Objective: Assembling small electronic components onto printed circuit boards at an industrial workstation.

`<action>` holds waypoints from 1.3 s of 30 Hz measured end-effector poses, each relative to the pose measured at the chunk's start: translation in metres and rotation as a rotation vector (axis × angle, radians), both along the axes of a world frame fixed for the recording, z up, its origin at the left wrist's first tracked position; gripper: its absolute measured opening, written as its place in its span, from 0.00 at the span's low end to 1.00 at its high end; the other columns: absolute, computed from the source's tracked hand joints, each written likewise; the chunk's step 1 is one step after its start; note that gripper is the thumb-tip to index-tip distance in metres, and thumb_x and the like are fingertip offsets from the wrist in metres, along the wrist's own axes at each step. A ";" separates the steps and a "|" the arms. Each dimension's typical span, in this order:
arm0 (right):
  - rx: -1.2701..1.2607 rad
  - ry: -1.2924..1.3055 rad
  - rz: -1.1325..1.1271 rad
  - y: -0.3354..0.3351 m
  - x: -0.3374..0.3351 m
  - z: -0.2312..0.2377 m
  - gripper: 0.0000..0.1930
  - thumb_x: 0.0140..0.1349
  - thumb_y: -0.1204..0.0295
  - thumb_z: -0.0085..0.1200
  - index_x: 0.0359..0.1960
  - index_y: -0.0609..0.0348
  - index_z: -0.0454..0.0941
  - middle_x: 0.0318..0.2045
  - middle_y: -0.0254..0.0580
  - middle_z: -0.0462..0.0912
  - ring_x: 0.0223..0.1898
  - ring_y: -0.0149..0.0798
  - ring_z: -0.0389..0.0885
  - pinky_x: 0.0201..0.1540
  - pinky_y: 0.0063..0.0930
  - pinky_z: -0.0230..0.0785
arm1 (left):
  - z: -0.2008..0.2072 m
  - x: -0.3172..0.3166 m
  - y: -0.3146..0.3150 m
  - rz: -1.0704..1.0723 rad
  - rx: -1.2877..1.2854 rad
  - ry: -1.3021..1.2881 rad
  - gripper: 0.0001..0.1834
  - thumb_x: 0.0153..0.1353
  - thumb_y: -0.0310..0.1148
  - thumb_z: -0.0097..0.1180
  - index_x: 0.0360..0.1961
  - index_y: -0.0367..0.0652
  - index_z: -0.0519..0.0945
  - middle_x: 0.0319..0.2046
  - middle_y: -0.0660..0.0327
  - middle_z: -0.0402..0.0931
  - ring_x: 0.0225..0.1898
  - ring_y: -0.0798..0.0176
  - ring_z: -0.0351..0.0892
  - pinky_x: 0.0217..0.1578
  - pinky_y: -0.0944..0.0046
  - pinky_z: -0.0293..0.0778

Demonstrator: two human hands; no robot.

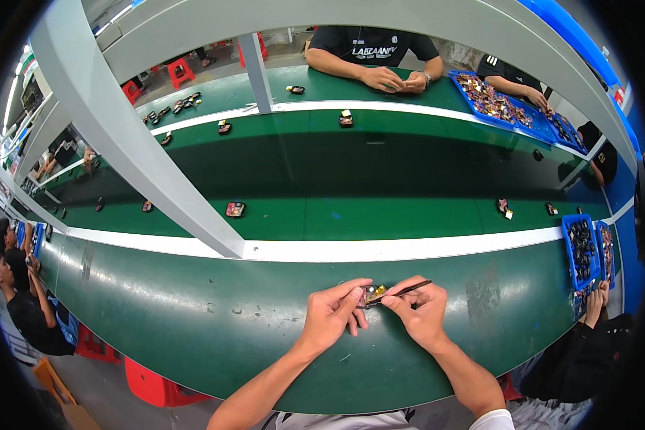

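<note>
In front of me, over the green worktable, my left hand pinches a small electronic device by its left side. The device looks like a little dark casing with a shiny yellow piece at its top right. My right hand is closed round a thin dark stick-like tool, slanting down to the left. The tool's tip meets the right side of the device. Whether it is tweezers or a single rod is too small to tell.
A white rail separates my worktable from a green conveyor belt with scattered small devices. A grey post slants across the left. Blue trays of parts stand at right. Across the belt, a person works.
</note>
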State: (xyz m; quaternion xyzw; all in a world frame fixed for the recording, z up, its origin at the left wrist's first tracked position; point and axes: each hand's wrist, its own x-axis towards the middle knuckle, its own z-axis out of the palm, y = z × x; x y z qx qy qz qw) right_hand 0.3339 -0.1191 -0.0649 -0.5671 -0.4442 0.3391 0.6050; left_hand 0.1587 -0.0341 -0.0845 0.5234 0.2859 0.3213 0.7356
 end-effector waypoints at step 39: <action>0.025 -0.003 -0.021 -0.001 -0.007 0.003 0.06 0.59 0.82 0.68 0.35 0.67 0.84 0.22 0.28 0.81 0.17 0.13 0.63 0.19 0.13 0.50 | 0.005 -0.002 0.000 0.004 -0.035 0.053 0.15 0.75 0.32 0.51 0.52 0.30 0.82 0.28 0.59 0.82 0.17 0.72 0.77 0.14 0.73 0.65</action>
